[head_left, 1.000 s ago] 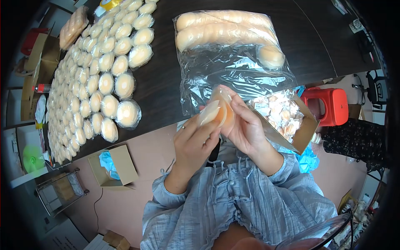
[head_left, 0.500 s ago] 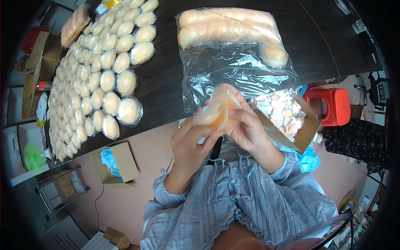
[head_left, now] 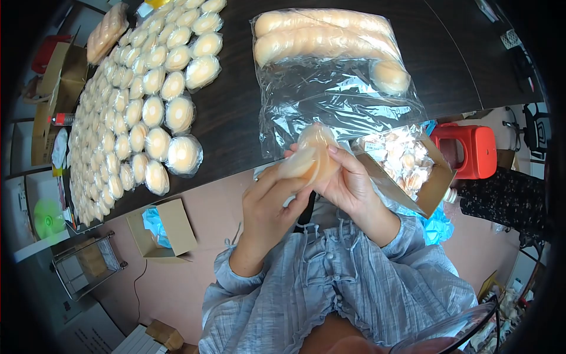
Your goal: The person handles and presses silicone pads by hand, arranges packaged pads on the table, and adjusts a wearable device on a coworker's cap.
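In front of my chest I hold soft, glossy beige cup-shaped pads [head_left: 312, 154], which look folded against each other. My left hand [head_left: 272, 200] grips them from the left, thumb and fingers bent. My right hand [head_left: 349, 184] supports their right side, with its thumb pressed on the edge; its other fingers are partly behind them. Just beyond my hands lies a large transparent plastic bag [head_left: 306, 88] on the dark table. Two long rows of stacked beige pads [head_left: 324, 42] fill its far part, and a separate pad [head_left: 390, 76] lies near its right side.
Many wrapped round beige pads [head_left: 181, 154] cover the table's left side in rows. Right of my hands stands a cardboard box [head_left: 437, 192] of small wrapped pieces, beside a red plastic stool [head_left: 476, 152]. An open carton [head_left: 177, 227] sits on the floor to the left.
My right thumb has shifted up along the edge of the pads, and the pads sit slightly more closed together. My left hand keeps its grip with little movement.
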Action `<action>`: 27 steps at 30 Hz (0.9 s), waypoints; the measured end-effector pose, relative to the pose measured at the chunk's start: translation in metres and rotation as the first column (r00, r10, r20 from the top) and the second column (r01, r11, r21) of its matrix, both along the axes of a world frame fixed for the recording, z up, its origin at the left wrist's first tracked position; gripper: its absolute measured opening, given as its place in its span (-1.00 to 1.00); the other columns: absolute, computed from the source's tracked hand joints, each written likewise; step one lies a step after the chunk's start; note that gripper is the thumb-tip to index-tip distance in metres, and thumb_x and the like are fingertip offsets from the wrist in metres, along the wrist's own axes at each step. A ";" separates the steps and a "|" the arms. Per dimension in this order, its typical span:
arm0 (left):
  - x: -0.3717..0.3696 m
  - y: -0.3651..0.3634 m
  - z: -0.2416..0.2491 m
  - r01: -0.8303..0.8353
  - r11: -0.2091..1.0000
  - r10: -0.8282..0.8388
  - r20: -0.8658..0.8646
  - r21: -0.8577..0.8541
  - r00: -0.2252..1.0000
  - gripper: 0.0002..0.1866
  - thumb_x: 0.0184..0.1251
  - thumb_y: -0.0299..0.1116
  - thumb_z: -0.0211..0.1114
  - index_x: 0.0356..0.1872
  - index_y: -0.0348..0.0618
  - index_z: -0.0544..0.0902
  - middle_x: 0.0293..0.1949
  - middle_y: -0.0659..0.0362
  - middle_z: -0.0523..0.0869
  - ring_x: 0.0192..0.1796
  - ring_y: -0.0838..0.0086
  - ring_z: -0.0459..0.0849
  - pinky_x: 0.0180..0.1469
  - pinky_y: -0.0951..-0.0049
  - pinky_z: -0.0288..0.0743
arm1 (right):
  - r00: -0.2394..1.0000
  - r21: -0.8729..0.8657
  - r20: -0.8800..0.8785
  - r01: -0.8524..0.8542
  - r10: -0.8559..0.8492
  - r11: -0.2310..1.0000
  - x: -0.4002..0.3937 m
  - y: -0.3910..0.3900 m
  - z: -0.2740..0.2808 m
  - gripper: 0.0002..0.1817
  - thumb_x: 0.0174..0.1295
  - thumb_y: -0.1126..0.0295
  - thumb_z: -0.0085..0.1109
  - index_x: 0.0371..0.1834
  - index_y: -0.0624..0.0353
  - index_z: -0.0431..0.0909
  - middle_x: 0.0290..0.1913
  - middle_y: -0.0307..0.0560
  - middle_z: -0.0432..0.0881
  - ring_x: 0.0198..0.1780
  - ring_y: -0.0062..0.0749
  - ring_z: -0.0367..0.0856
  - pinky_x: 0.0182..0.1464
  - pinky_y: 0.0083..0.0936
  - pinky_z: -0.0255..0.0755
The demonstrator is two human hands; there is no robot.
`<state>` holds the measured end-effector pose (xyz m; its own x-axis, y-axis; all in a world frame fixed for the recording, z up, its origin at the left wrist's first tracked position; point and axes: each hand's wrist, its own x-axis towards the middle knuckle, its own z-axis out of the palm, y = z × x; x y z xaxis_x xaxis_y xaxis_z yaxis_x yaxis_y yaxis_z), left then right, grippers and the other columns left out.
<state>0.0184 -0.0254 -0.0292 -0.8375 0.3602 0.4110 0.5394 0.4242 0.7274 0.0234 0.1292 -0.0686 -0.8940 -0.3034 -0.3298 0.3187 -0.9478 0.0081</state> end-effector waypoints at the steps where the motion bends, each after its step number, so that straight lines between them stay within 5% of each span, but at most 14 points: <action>1: 0.001 0.000 0.001 -0.002 1.000 0.002 0.001 -0.001 1.000 -0.80 -0.09 -0.49 0.43 -0.39 -0.23 0.63 -0.23 0.13 0.66 -0.31 0.36 0.61 -0.29 0.51 0.48 | 1.000 -0.001 0.001 -0.002 0.002 1.000 0.001 -0.001 0.001 -0.37 0.19 0.54 0.00 0.34 0.12 0.03 0.17 0.34 0.30 0.27 0.13 0.28 0.29 -0.06 0.25; 5: 0.004 0.002 0.004 -0.107 0.994 0.107 0.083 -0.001 0.991 -0.79 -0.10 -0.50 0.43 -0.37 -0.22 0.63 -0.26 0.12 0.64 -0.36 0.37 0.59 -0.34 0.51 0.46 | 0.999 0.122 -0.019 0.039 -0.037 0.992 0.003 -0.005 0.005 -0.41 0.22 0.60 -0.02 0.33 0.05 0.09 0.15 0.07 0.34 0.15 -0.19 0.41 0.24 -0.25 0.34; 10: 0.006 0.011 0.001 -0.132 0.991 0.132 0.035 0.006 0.991 -0.79 -0.10 -0.55 0.41 -0.35 -0.21 0.63 -0.30 0.14 0.64 -0.37 0.40 0.57 -0.30 0.52 0.44 | 0.995 0.317 -0.090 0.074 -0.048 0.946 0.008 -0.009 0.009 -0.43 0.23 0.61 -0.02 0.32 0.04 0.12 0.16 0.05 0.34 0.18 -0.21 0.38 0.25 -0.28 0.33; 16: 0.004 0.011 -0.001 -0.217 0.970 0.213 -0.046 -0.106 0.976 -0.75 -0.06 -0.54 0.39 -0.29 -0.17 0.61 -0.29 0.11 0.61 -0.39 0.33 0.58 -0.37 0.48 0.46 | 0.991 0.139 -0.101 0.104 -0.090 0.985 0.009 -0.011 0.014 -0.48 0.28 0.56 -0.05 0.31 0.03 0.14 0.16 0.02 0.34 0.17 -0.24 0.39 0.25 -0.32 0.33; 20: -0.011 0.010 0.005 -0.077 0.973 0.025 -0.231 -0.218 0.973 -0.79 -0.07 -0.52 0.37 -0.33 -0.17 0.64 -0.22 0.10 0.63 -0.32 0.33 0.58 -0.31 0.48 0.45 | 0.999 -0.080 0.009 0.054 -0.054 0.995 0.008 -0.004 0.021 -0.52 0.33 0.50 -0.09 0.31 0.03 0.13 0.15 -0.01 0.34 0.17 -0.29 0.39 0.23 -0.34 0.35; 27: -0.010 0.009 0.000 -0.001 0.963 -0.053 -0.193 -0.271 0.980 -0.68 -0.09 -0.56 0.38 -0.21 -0.12 0.62 -0.18 0.04 0.59 -0.36 0.27 0.59 -0.34 0.42 0.50 | 0.992 0.128 -0.094 0.093 -0.081 0.987 0.009 -0.007 0.017 -0.59 0.37 0.44 -0.13 0.27 0.03 0.12 0.13 -0.03 0.35 0.14 -0.33 0.41 0.18 -0.35 0.40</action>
